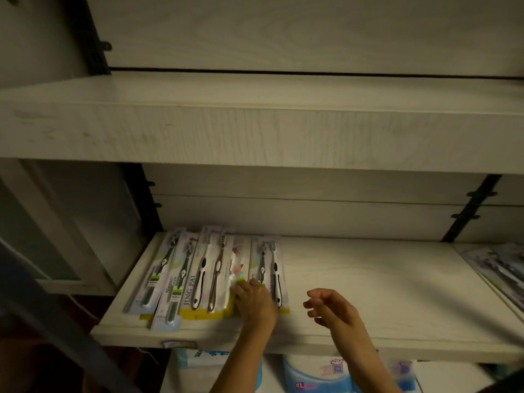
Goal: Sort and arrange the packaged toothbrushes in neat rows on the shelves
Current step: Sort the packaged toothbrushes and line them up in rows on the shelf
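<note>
White-wood shelf (368,279) is carrying the packs (204,276) in a row at lower left; left hand (255,303) is pressing fingers down on them, probably aligning edges; right hand (331,307) is hovering nearby, loosely open, holding nothing.

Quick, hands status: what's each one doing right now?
Left hand: fingers on the flat white-and-yellow packaged toothbrushes; grip cannot be told.
Right hand: open, loosely curled, holding nothing.
</note>
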Motion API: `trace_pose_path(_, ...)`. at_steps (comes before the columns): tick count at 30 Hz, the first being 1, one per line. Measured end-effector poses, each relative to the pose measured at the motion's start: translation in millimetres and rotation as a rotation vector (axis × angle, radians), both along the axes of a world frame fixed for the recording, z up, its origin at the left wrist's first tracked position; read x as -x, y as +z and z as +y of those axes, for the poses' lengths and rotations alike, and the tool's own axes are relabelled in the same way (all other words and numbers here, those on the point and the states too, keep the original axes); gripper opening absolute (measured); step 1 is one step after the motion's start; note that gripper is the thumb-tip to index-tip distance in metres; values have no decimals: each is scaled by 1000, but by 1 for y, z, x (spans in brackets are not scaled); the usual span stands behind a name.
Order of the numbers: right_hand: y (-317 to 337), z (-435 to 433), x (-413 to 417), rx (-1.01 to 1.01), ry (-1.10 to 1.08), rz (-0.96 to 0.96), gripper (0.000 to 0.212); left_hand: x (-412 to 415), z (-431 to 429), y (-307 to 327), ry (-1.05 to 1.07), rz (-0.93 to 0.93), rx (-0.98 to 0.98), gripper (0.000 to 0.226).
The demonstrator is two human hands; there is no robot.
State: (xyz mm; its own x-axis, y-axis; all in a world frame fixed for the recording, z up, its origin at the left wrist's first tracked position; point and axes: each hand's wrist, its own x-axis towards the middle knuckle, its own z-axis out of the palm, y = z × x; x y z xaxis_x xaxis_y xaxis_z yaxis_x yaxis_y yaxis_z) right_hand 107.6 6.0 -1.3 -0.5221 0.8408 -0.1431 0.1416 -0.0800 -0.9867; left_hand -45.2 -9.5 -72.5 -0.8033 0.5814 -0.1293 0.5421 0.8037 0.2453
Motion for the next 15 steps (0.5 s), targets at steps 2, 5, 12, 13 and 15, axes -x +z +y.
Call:
trace_pose_path(2,-1,1,-1,0,-2,-7,14,0,-1,-1,-11,-9,-39,59)
trace_pose_path(5,-4,3,-1,-1,-3,-15,14,0,-4,-1,-21,-85,-195,70)
trace_pose_path(12,-8,8,8,42,-56,-17,11,-4,-41,24,-2,-299,-622,68)
trace_pose_path(13,-8,8,12,63,-41,-13,14,-11,-45,30,-24,-350,-675,68)
trace_pose_path(15,-7,6,19,110,9,-10,20,-27,-49,42,-75,-436,-710,71)
